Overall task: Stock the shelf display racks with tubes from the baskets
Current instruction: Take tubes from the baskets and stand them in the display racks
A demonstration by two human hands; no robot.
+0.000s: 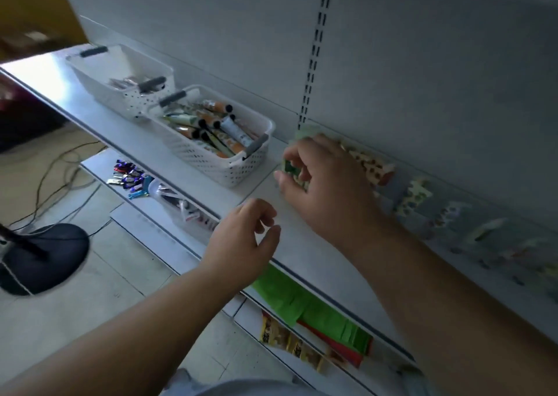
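The right hand pinches a green tube against the back of the shelf, just right of the full basket — at the near end of the row of tubes that stand along the back panel. The tube's long axis looks roughly upright, though the fingers hide much of it. The left hand hovers loosely curled and holds nothing, in front of the basket and nearer to it, so it seems better placed for the next pick.

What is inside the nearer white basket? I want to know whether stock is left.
The nearer basket holds a loose pile of tubes, many with black caps, lying crosswise. Its walls and the top layer hide whatever lies underneath, so how many remain cannot be told.
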